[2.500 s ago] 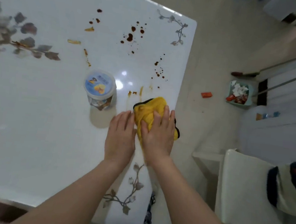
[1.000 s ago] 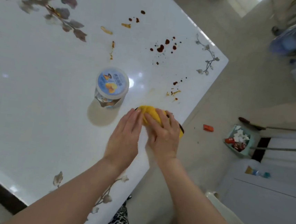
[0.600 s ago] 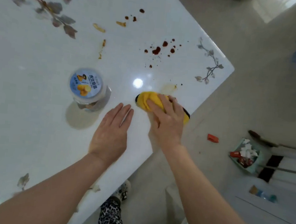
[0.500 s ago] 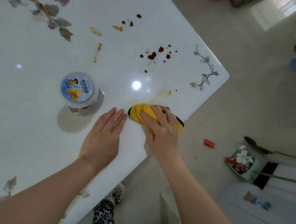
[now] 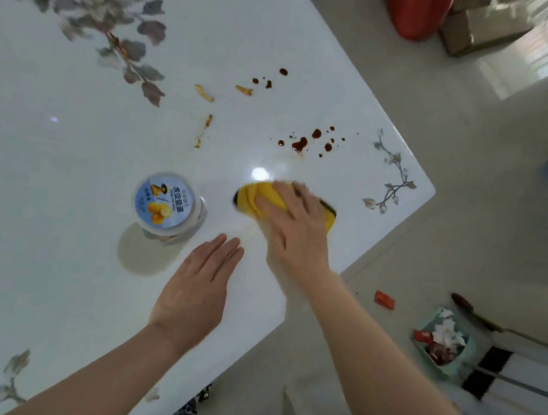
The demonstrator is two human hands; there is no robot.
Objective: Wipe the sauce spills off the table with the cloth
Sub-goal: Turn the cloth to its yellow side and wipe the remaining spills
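Note:
My right hand [image 5: 294,229] presses a bunched yellow cloth [image 5: 256,199] flat on the white table [image 5: 44,252], near its right edge. My left hand [image 5: 196,287] lies flat on the table just left of it, fingers together, holding nothing. Dark red sauce drops [image 5: 300,143] sit beyond the cloth. Further back lie three small dark drops [image 5: 268,83] and orange-brown smears [image 5: 203,130], one of them a short streak [image 5: 204,93]. A faint wet film shows under my right hand.
A round tub with a blue printed lid [image 5: 164,205] stands left of the cloth. The table corner [image 5: 430,189] is at the right. On the floor are a small teal bin with rubbish [image 5: 442,344], a red scrap [image 5: 384,299] and a red bag [image 5: 417,10].
My left hand came off the cloth and now rests flat on the table. My right hand pushed the cloth forward over the small brown spots near the edge, which no longer show.

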